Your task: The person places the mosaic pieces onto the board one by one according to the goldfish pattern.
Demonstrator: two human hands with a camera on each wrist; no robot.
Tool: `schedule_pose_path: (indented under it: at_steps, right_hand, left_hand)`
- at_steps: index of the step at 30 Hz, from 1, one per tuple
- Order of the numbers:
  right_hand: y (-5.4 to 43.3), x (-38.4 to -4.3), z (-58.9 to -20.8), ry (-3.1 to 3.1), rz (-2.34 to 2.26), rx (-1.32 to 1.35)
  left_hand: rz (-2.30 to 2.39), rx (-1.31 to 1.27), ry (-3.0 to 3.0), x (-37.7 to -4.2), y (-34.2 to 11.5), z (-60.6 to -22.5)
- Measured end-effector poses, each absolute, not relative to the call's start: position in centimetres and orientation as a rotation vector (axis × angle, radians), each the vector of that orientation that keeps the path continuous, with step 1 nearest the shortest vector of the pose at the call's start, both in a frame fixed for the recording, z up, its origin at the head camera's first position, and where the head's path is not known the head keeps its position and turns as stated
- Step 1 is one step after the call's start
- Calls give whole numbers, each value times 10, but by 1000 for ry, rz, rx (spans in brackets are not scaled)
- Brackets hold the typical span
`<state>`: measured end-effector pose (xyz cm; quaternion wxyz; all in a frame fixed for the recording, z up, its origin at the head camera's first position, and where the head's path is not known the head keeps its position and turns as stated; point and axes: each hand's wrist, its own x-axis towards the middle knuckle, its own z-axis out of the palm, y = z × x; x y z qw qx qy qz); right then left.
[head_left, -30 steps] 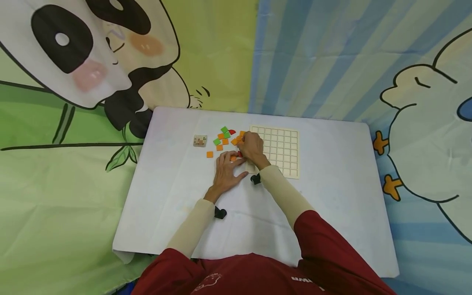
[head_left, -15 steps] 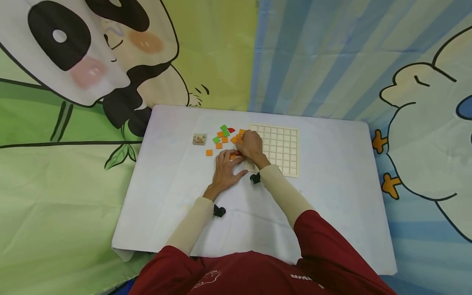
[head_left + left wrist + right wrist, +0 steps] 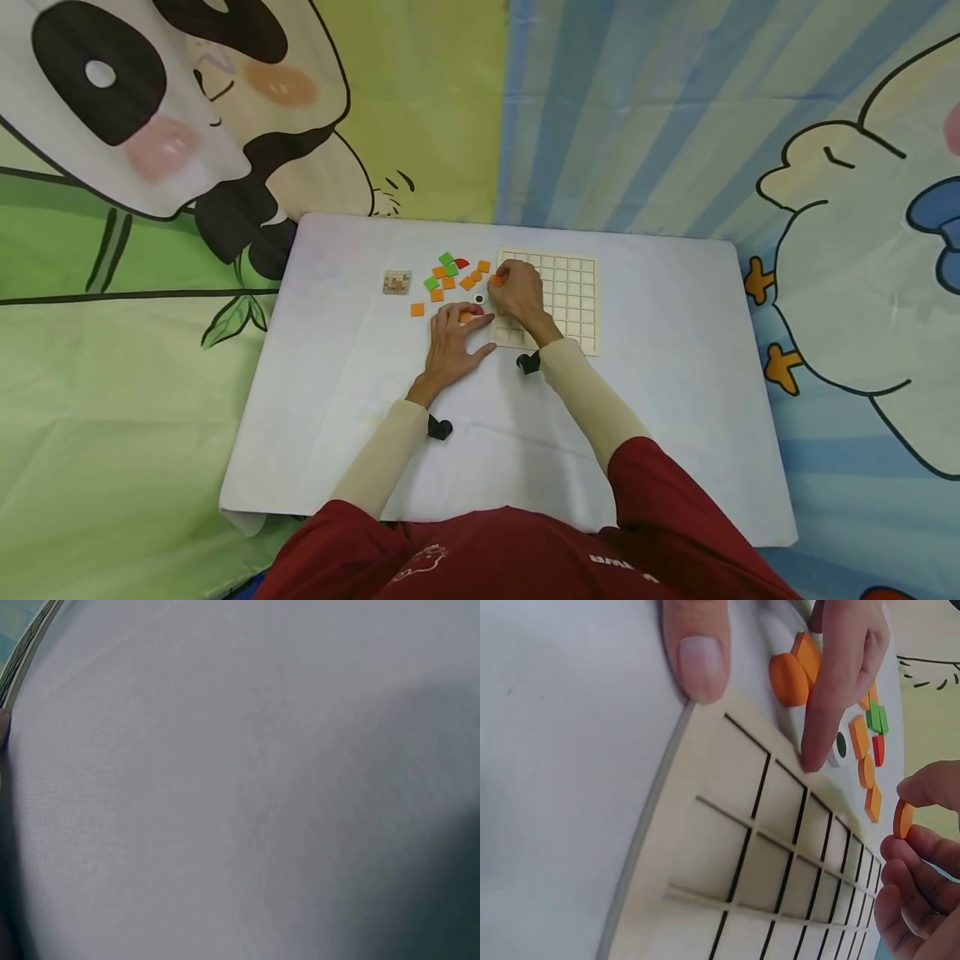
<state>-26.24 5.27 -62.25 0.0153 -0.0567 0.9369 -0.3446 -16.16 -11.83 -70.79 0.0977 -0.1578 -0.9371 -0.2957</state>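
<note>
My right hand (image 3: 519,287) pinches a small orange rounded piece (image 3: 903,819) between thumb and fingertips, over the left part of a wooden grid board (image 3: 572,293). Its grid squares look bare where they show. My left hand (image 3: 450,340) lies with fingers spread beside the board's near left corner; its thumb (image 3: 703,664) touches that corner and its index finger (image 3: 832,697) reaches the board's edge. Under and beside those fingers lie an orange disc (image 3: 788,679) and a red piece (image 3: 477,309). A white round piece with a dark centre (image 3: 479,298) lies just beyond.
Loose orange squares (image 3: 417,309), green squares (image 3: 431,283) and a red half-round piece (image 3: 461,263) are scattered left of the board. Farther left sits a small patterned card (image 3: 397,282). All lie on a white-covered table (image 3: 330,375). The left wrist view shows mostly tablecloth.
My right hand has moved right, from the loose pieces to over the board, with the orange piece in its fingers. The white round piece has come into sight. The left hand stays by the board corner.
</note>
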Motion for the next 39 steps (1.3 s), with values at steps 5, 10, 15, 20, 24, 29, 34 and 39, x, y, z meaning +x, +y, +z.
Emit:
schedule_pose_path:
  at_steps: [5,10,15,20,24,29,34,39]
  right_hand:
    - [64,-255,-627,2922,-1159,-190]
    - [70,-249,-633,2936,-1171,-202]
    - [76,-243,-638,2974,-1172,-182]
    - [81,-237,-637,2994,-1184,-187]
    - [86,-232,-640,3009,-1180,-206]
    - [88,-227,-644,3009,-1186,-207]
    - [90,-224,-647,2999,-1187,-196]
    - [92,-222,-647,2996,-1193,-207]
  left_hand:
    - [-875,-474,-2794,-161,-118,-707]
    - [-844,-475,-2799,-160,-118,-706]
    - [-862,-476,-2800,-158,-118,-707]
    - [-865,-474,-2800,-158,-117,-705]
    - [-852,-469,-2805,-159,-116,-704]
    - [-826,-460,-2823,-159,-116,-706]
    - [-840,-461,-2810,-159,-116,-707]
    - [-854,-466,-2796,-159,-116,-705]
